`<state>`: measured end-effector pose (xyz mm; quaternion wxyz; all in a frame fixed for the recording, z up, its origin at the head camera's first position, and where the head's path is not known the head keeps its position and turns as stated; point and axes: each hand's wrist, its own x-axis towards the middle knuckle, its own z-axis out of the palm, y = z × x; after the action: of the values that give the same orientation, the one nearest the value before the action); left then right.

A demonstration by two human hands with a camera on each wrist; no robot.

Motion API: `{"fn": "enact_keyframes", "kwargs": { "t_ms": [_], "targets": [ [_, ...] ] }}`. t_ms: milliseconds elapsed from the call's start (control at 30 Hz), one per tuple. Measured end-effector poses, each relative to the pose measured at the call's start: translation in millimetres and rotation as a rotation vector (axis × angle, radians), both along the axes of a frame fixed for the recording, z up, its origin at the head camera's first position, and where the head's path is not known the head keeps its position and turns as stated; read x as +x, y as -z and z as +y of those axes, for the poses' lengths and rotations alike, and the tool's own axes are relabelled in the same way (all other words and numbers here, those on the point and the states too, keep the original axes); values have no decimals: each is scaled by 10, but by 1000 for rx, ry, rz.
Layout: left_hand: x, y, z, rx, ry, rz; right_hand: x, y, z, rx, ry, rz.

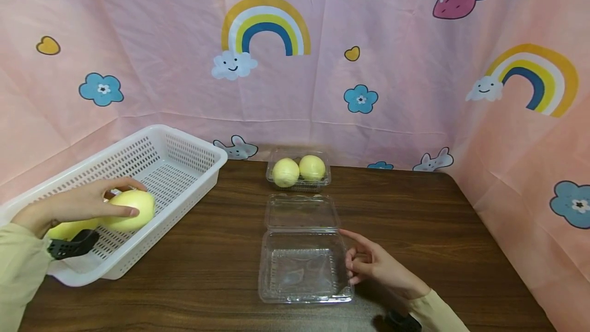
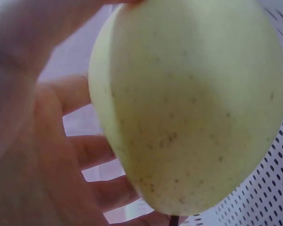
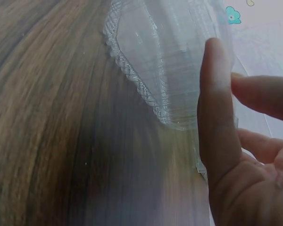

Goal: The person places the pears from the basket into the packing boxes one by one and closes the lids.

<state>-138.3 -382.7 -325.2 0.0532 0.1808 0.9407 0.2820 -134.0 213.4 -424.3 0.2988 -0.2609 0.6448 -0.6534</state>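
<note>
In the head view my left hand [image 1: 94, 201] holds a pale yellow-green pear [image 1: 133, 211] over the white perforated basket [image 1: 207, 178], thumb on the near side. The left wrist view shows the speckled skin of this pear [image 2: 188, 113] up close, with the fingers curled round its far side. Another pear [image 1: 69, 229] lies in the basket, partly hidden below the left wrist. My right hand [image 1: 382, 265] holds the right rim of an open, empty clear plastic clamshell box [image 1: 301, 275], its index finger stretched toward the hinge. In the right wrist view the thumb lies against the box's side [image 3: 179, 66].
Behind the open box, a second clear box [image 1: 308, 187] with two pears stands near the back edge of the dark wooden table [image 1: 207, 270]. The open box's lid [image 1: 301, 212] lies back toward it. A pink printed cloth [image 1: 392, 65] hangs behind and at the sides.
</note>
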Motion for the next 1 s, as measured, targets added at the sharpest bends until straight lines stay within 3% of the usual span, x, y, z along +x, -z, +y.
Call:
{"fn": "enact_keyframes", "kwargs": {
  "t_ms": [467, 667, 1000],
  "targets": [
    [39, -241, 184, -24, -8, 51, 22, 42, -71, 6, 28, 3],
    [10, -319, 313, -37, 31, 127, 39, 33, -119, 13, 35, 20],
    [34, -423, 541, -51, 65, 166, 50, 28, -173, 11, 30, 14]
  ]
}}
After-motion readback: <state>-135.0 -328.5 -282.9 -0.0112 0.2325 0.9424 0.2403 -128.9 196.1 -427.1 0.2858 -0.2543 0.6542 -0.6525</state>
